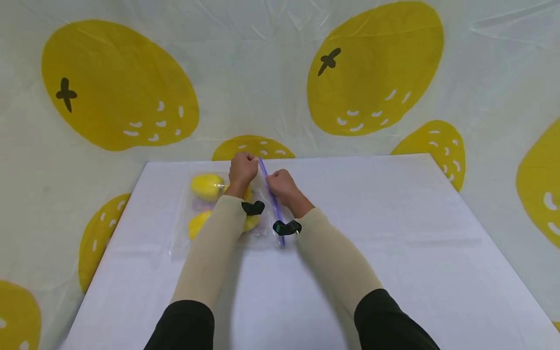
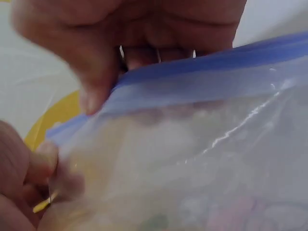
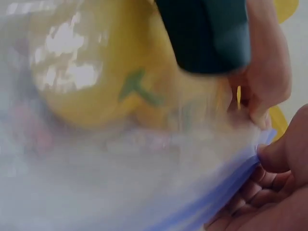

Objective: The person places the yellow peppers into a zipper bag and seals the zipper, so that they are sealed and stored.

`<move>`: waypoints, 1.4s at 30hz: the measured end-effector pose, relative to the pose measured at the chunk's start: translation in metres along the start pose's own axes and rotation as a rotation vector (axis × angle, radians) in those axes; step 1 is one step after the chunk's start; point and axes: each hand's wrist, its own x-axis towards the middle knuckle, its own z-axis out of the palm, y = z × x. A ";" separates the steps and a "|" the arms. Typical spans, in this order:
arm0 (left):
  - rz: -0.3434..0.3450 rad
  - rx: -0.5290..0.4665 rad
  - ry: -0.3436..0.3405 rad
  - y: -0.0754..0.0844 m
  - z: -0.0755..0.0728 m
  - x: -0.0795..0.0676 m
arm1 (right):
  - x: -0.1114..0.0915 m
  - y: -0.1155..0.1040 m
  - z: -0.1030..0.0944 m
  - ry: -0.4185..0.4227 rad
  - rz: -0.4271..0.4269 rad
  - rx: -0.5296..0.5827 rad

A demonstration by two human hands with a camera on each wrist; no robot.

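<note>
A clear zip bag point(image 1: 179, 245) lies on the table with several yellow, fruit-like pieces point(image 1: 207, 187) inside. Along its right side runs a blue-purple zip strip point(image 1: 274, 201). At the strip's far end, my left hand point(image 1: 243, 171) pinches the bag's corner. My right hand point(image 1: 286, 188) grips the strip just nearer to me, its thumb pressed on the strip in the left wrist view and the fingers behind it. Through the plastic in the right wrist view, a large yellow piece point(image 3: 86, 62) shows beside a green mark point(image 3: 139, 89).
A white-covered table point(image 1: 393, 272) extends to both sides. Behind it hangs a pale sheet point(image 1: 253, 73) printed with yellow fruit shapes. Dark wrist cameras point(image 1: 253, 208) sit on both wrists, over beige sleeves point(image 1: 214, 253), close above the bag.
</note>
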 end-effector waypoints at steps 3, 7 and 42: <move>0.012 -0.055 -0.043 -0.002 -0.001 0.003 | 0.000 0.003 -0.003 0.006 -0.009 0.007; 0.023 -0.097 -0.135 -0.002 -0.004 0.009 | 0.002 0.005 -0.005 0.007 -0.018 0.087; 0.010 -0.262 -0.161 -0.010 -0.012 0.007 | -0.006 0.017 -0.013 -0.057 0.005 0.098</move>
